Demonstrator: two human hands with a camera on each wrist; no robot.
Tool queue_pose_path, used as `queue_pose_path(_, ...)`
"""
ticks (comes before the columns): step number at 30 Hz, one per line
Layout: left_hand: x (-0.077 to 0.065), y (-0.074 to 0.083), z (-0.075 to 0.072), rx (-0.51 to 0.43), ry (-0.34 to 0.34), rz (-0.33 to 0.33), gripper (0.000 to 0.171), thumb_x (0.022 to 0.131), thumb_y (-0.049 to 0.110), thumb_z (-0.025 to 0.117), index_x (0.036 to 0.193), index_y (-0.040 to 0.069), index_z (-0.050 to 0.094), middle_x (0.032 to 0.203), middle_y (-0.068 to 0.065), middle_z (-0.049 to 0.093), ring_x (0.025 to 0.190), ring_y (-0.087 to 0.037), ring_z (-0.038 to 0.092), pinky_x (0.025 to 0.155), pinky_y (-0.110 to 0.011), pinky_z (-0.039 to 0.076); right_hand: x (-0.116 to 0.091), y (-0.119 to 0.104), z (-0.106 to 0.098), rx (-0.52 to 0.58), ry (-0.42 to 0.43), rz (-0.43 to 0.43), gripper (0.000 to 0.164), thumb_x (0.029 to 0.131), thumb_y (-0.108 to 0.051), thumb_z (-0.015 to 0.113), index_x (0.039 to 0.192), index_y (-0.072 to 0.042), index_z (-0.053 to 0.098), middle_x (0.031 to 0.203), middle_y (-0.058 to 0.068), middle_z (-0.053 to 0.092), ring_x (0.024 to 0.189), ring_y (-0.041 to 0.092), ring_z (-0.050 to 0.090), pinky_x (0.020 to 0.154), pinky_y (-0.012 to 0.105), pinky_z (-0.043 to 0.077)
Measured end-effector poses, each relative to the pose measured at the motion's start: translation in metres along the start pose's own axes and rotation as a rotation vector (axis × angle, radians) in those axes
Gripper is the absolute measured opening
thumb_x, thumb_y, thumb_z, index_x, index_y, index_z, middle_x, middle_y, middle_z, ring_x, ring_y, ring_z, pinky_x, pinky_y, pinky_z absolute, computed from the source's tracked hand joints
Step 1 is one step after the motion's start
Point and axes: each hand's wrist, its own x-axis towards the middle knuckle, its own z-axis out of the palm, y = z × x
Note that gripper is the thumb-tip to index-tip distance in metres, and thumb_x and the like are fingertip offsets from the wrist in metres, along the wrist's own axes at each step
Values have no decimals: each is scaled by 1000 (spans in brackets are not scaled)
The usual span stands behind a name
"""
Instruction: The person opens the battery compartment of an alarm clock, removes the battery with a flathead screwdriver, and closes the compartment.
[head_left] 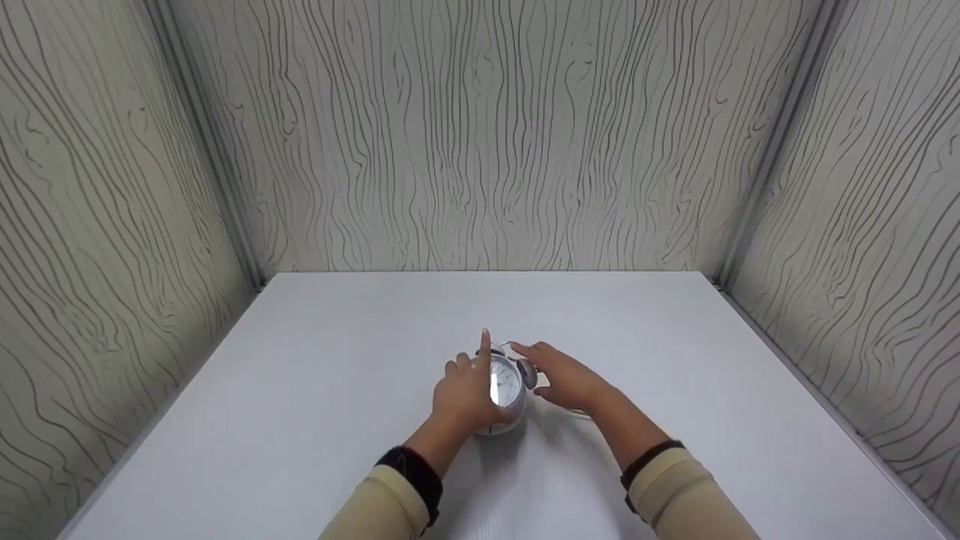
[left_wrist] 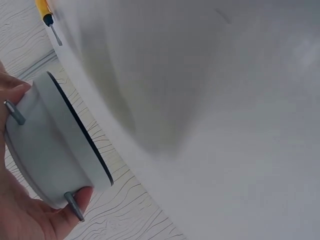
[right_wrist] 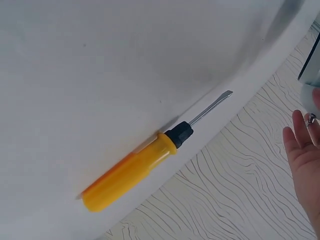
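Note:
A silver-white twin-bell alarm clock (head_left: 507, 384) is raised above the white table, its round dial tilted up in the head view. My left hand (head_left: 463, 394) grips its body from the left, thumb low across the front and index finger stretched out past the top. In the left wrist view the clock's back edge and feet (left_wrist: 74, 206) show, the thumb beside one foot. My right hand (head_left: 566, 379) is curved around the right bell (head_left: 528, 373), index finger at the top and thumb below. The right wrist view shows its other fingers (right_wrist: 300, 130) loosely extended.
A flathead screwdriver (right_wrist: 132, 172) with a yellow handle and black collar lies on the white table (head_left: 337, 337); in the head view my right hand and forearm mostly hide it. Wood-grain-patterned panels (head_left: 480, 135) stand behind and on both sides of the table.

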Motion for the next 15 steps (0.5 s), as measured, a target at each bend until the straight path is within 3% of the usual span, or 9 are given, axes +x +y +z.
queue_pose_path(5, 0, -3, -1, -27, 19, -10, 133, 68, 54, 94, 170, 23, 15, 142, -22, 57, 130, -35, 57, 100, -51, 60, -1, 6, 3, 54, 70, 34, 86, 92, 4, 75, 164, -23, 35, 159, 11, 49, 136, 35, 62, 114, 52, 52)
queue_pose_path(9, 1, -3, -4, -46, 20, -37, 134, 67, 55, 94, 170, 20, 16, 144, -21, 56, 130, -34, 57, 103, -51, 60, -2, 9, 2, 65, 132, 54, 88, 92, 3, 76, 164, -25, 32, 159, 8, 47, 131, 32, 64, 111, 51, 55)
queue_pose_path(15, 1, 0, -12, -96, -12, -77, 134, 70, 57, 93, 170, 16, 14, 148, -22, 55, 132, -36, 59, 106, -52, 58, -5, 11, 1, -58, 148, -14, 97, 87, -5, 84, 165, -24, 30, 168, 10, 36, 148, 38, 51, 116, 53, 49)
